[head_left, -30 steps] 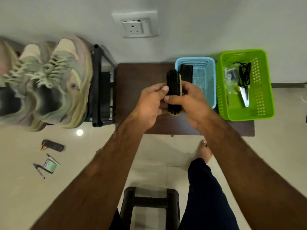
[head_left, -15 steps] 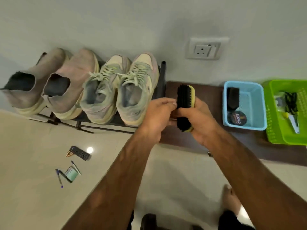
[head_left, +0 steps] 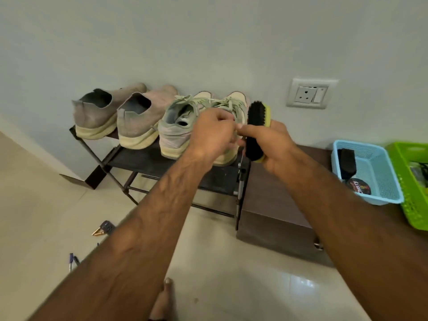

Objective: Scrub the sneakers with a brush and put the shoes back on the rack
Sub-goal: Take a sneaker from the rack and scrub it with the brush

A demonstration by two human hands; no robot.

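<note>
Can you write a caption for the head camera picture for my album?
Right hand holds a brush; left hand is by the sneakers on the rack.

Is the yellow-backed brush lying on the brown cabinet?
No, the right hand grips the brush upright in the air, beside the sneakers on the rack.

Black rack [head_left: 148, 159], top shelf: grey slip-ons [head_left: 136, 121] at left end, pale green sneakers [head_left: 176, 133] at right end, heels outward. Brown cabinet [head_left: 273, 193] touching rack's right edge: blue basket [head_left: 382, 172], green basket [head_left: 412, 205] at right end. Floor [head_left: 46, 205]: pens [head_left: 72, 261], small dark object [head_left: 107, 227].
</note>
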